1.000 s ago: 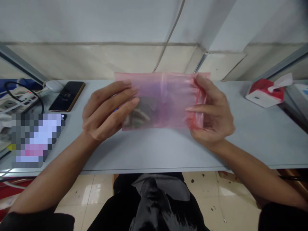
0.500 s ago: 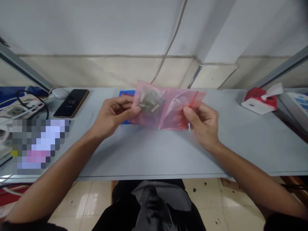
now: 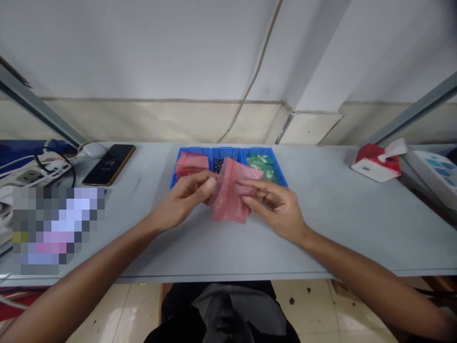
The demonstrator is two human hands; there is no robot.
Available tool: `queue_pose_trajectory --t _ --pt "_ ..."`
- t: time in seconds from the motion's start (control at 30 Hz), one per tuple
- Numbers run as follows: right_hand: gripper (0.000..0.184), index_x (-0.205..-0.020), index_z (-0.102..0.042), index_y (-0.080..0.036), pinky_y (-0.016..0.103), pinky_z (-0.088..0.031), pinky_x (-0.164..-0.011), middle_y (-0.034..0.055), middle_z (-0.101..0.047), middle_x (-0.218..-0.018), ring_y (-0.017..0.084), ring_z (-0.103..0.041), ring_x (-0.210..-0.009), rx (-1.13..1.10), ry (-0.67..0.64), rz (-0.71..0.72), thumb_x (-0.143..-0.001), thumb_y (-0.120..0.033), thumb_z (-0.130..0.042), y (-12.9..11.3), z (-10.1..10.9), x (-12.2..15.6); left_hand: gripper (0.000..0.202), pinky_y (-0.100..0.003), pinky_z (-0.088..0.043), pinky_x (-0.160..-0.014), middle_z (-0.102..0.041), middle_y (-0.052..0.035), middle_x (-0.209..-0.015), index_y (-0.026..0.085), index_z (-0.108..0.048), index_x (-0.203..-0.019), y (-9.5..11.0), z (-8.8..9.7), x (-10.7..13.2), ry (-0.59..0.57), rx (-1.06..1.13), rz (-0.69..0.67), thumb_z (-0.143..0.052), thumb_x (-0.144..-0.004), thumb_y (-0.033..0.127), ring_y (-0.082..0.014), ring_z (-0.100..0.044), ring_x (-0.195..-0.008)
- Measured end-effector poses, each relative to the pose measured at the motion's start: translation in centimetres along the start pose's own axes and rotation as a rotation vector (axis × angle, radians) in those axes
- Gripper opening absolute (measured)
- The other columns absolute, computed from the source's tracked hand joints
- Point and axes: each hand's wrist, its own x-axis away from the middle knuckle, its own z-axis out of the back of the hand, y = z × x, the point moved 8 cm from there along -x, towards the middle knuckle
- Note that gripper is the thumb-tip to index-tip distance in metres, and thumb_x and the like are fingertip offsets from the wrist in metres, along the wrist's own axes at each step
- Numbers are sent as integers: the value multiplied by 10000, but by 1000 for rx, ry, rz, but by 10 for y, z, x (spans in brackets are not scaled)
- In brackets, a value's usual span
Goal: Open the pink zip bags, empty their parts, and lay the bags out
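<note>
Head view:
1. My left hand [image 3: 185, 200] and right hand [image 3: 274, 207] grip a pink zip bag [image 3: 228, 197], fingers closed on it from both sides.
2. Held above the worktop [image 3: 357, 233], the bag sits just before a blue compartment tray [image 3: 228, 149] at my 12 o'clock.

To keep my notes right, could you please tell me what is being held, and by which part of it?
A folded pink plastic bag: the left hand pinches its left edge, and the right hand holds its right edge.
</note>
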Motion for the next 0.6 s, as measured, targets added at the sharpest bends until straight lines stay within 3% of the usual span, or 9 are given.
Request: queue_pose_trajectory --t 0.07,0.13,0.2,0.3,0.4,0.47,0.53,0.6 --pt "338 -1219 -686 -255 277 -603 -637 22 -751 -943 108 -649 -629 83 9 35 -882 -241 -708 -2 -1 2 414 -269 -547 -678 -714 -70 -919 187 -662 -1098 -1 -5 1 -1 -42 2 -580 -931 557 -166 -673 -768" --pt "385 -1290 -643 -267 282 -595 -624 10 -738 -876 111 -643 -616 119 -26 44 -908 -227 -671 -3 -4 2 358 -241 -527 -638 -719 -48 -876 193 -660 -1071 0 2 0 89 -92 -2 -704 -866 484 -154 -667 -734" --pt "432 -1367 -577 -276 291 -593 -621 26 -737 -934 119 -658 -654 94 -63 50 -940 -220 -617 -3 -7 2 355 -226 -514 -616 -716 -15 -818 213 -636 -1099 3 23 1 263 -102 -32 -765 -828 403 -140 -658 -693" --pt "419 -1365 -566 -270 314 -604 -648 55 -728 -1066 119 -666 -688 68 -85 107 -952 -202 -577 -5 -8 2 497 -222 -501 -621 -674 46 -707 268 -537 -1286 13 67 5 536 -101 -160 -752 -844 342 -120 -625 -628" --pt "362 -1299 -614 -264 309 -597 -649 37 -732 -1000 108 -654 -660 107 -105 149 -951 -174 -564 -6 -10 2 498 -230 -491 -653 -611 65 -632 259 -537 -1326 14 94 1 593 -288 -192 -716 -866 328 -111 -574 -600" --pt "339 -1264 -635 -258 298 -588 -638 28 -734 -973 102 -649 -640 135 -119 163 -950 -156 -559 -7 -12 3 464 -303 -522 -784 -639 24 -703 241 -574 -1308 17 103 0 643 -535 -198 -697 -874 350 -155 -602 -737" --pt "322 -1233 -653 -248 297 -582 -638 24 -739 -954 101 -645 -632 162 -134 194 -945 -138 -561 -9 -14 4 479 -439 -481 -990 -691 -52 -964 251 -591 -1307 28 102 1 707 -789 -271 -709 -857 367 -237 -596 -1019" --pt "298 -1193 -673 -240 304 -577 -631 24 -746 -935 112 -643 -640 189 -149 223 -939 -129 -562 -11 -16 5 486 -537 -354 -1139 -622 -81 -1277 281 -598 -1308 35 90 -1 620 -963 -367 -717 -846 378 -305 -463 -1296"
